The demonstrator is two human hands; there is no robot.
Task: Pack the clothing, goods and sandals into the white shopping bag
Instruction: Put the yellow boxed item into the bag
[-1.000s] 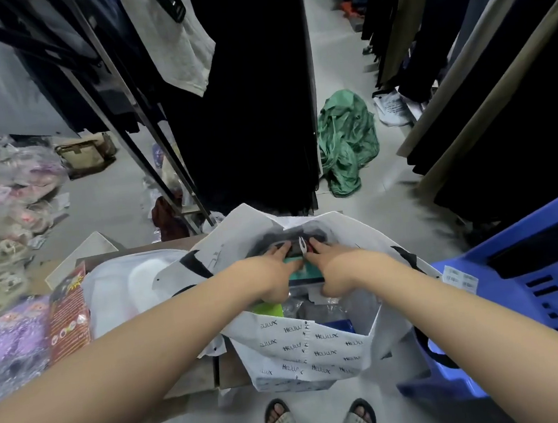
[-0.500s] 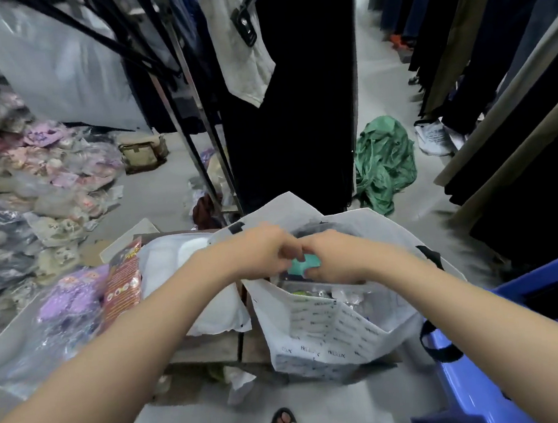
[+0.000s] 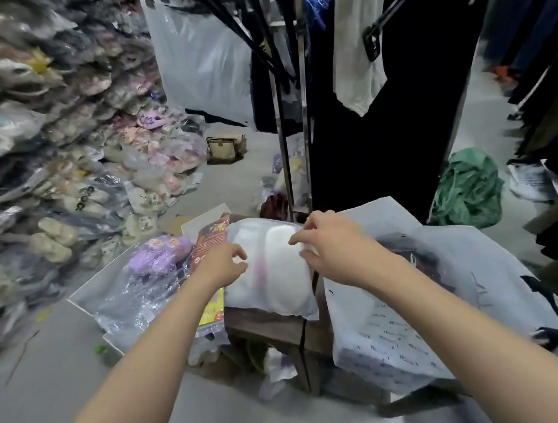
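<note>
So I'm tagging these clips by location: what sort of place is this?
Probably a clothing and footwear shop or stockroom: bagged sandals are stacked high on the left, garments hang from a metal rack, and a white shopping bag stands open nearby.

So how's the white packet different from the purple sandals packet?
The white packet is cloudy and sits on the stool; the purple sandals lie lower, left of it, in clear wrap. The left hand and right hand touch the white packet; no hand touches the purple sandals. Both are plastic-wrapped and outside the bag.
</note>
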